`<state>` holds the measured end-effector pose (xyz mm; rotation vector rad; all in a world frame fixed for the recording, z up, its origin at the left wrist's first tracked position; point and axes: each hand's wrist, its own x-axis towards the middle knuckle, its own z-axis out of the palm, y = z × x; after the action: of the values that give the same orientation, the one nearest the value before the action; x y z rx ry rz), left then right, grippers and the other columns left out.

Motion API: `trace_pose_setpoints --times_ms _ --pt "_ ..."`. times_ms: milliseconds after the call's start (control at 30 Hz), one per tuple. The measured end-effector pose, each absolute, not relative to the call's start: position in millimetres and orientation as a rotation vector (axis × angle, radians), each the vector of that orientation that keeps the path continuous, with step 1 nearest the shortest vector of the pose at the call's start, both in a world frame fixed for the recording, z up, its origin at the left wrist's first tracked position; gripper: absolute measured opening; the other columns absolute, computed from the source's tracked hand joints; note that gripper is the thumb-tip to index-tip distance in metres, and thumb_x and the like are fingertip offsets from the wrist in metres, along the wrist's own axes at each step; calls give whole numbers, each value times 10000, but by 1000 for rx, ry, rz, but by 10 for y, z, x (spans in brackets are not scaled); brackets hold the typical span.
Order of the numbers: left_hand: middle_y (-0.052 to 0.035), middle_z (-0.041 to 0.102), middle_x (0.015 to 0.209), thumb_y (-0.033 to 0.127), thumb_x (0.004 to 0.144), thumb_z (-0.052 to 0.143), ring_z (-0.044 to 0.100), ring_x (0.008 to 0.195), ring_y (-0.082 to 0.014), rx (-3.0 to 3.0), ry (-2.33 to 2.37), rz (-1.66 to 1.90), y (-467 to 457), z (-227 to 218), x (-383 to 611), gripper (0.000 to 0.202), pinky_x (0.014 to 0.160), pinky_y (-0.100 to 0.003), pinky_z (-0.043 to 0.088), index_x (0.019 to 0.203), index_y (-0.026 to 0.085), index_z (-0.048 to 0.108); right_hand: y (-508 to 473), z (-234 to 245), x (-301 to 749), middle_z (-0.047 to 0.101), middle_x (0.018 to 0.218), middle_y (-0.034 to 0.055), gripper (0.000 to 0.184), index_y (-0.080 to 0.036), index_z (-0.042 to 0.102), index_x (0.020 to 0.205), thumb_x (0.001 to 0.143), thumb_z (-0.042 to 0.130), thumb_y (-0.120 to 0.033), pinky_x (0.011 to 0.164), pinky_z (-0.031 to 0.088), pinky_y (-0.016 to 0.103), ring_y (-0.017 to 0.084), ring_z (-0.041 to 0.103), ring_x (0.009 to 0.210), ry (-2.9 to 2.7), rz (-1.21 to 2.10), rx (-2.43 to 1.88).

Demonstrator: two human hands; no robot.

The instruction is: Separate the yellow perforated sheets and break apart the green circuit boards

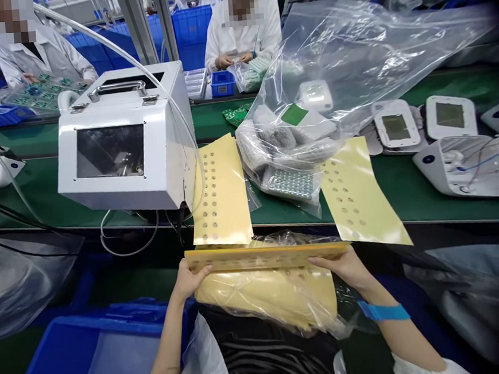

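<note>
Between my hands is a stack of yellow sheets (263, 257), seen nearly edge-on, with rows of faint round spots. My left hand (191, 278) is closed on its left end, thumb on the near face. At the right end my right hand (346, 264) grips it the same way, above a blue wrist band. Below the stack, a clear plastic bag with more yellow sheets (267, 298) lies over my lap. Two sheets with round spots rest at the bench edge: a left yellow sheet (222, 195) and a right yellow sheet (360, 190).
A white machine (112, 151) with a window and handle stands left on the green bench (295, 218). A large clear bag of parts (288, 132) fills the middle. White device housings (451, 116) sit right. A blue bin (64, 351) is lower left. Co-workers sit across the bench.
</note>
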<state>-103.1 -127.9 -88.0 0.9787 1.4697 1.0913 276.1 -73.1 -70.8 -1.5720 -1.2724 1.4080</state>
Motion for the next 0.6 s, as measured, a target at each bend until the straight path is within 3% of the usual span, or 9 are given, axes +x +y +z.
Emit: trace_pose_setpoints --times_ms 133,267,433,600 --pt "-123 754 890 431 584 823 713 855 -309 955 1446 1098 -1226 -836 -1000 393 765 -364 591 821 130 739 -662 -629 2674 736 994 108 432 -176 713 887 543 869 -385 827 601 455 334 691 940 -1182 1421 -1565" --pt "-129 738 1005 476 657 779 703 922 -304 902 1442 1154 -1214 -655 -1041 456 799 -358 591 944 125 730 -465 -206 2605 733 1006 94 409 -213 722 894 554 865 -389 804 612 430 323 690 939 -1255 1410 -1531" --pt "-140 740 981 460 595 825 710 887 -309 679 1562 1391 -1270 -539 -1061 503 754 -365 605 933 102 723 12 303 2397 736 901 103 474 -186 699 939 642 779 -547 644 613 364 277 707 783 -1341 1513 -1454" --pt "-141 731 1021 398 583 849 707 914 -290 488 1539 1495 -1385 -634 -937 491 770 -349 603 950 100 717 338 328 2124 721 763 79 437 -163 681 858 713 710 -574 549 571 321 227 685 638 -1508 1513 -1386"
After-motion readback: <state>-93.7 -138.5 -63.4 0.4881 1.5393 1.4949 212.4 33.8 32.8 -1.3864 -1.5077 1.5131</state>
